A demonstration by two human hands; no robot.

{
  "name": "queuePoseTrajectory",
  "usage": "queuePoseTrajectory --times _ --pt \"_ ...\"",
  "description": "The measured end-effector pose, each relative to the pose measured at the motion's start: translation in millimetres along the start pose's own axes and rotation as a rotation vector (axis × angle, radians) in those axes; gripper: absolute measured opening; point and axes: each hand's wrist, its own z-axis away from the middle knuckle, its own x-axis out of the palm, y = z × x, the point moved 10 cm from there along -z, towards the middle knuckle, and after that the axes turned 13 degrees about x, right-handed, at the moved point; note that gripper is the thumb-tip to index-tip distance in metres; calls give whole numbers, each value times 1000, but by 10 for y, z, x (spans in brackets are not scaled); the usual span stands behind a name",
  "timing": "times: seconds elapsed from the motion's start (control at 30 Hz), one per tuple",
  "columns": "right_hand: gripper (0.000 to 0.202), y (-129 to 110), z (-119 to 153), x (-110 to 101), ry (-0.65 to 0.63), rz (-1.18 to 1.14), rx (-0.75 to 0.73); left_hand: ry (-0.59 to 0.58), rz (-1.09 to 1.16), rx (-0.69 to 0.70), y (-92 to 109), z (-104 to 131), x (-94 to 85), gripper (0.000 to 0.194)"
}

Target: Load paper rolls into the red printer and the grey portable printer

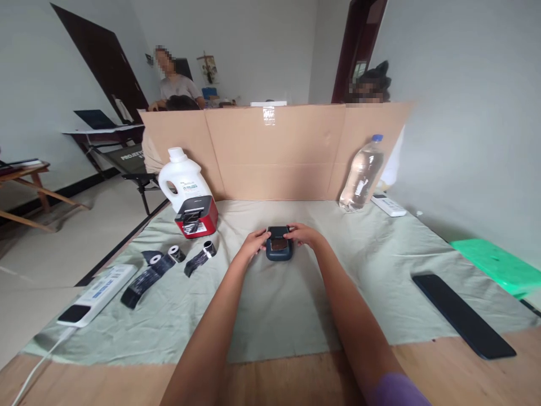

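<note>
A small dark blue device [279,254] with a brown patch in its top recess rests on the pale green cloth [287,316], in the middle. My left hand [255,243] grips its left side, fingers bent against the edge. On the opposite side my right hand [303,234] holds the upper right edge with thumb and fingers. To the left lie black rolls of film or paper [158,265] and a smaller black roll [200,257]. Behind them stands a red and black box-shaped device [205,219] with black strip at its front.
A white jug [183,180] and a clear bottle [363,177] stand before a cardboard screen [274,152]. White power strips [99,296] lie left and back right, a black phone [462,316] at right. Beyond are a green stool [496,265] and people [180,87].
</note>
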Motion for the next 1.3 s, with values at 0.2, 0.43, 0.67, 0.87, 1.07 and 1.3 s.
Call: queuePoseTrajectory --times 0.2,0.43,0.67,0.87,1.07,1.3 --pt "54 56 53 -13 93 -76 -26 0 92 -56 -48 89 76 62" --pt "36 270 490 111 319 -174 -316 131 70 90 -82 208 31 45" --pt "36 345 523 -528 486 -231 -440 96 233 125 250 55 636 50" --pt "42 731 588 -2143 723 -407 -443 -71 275 125 798 -518 2106 44" --pt "47 1463 609 -3101 928 -423 -303 -192 281 86 864 -815 3407 34" --pt "55 1905 377 -3277 949 -515 -239 -222 210 114 796 -953 3810 39"
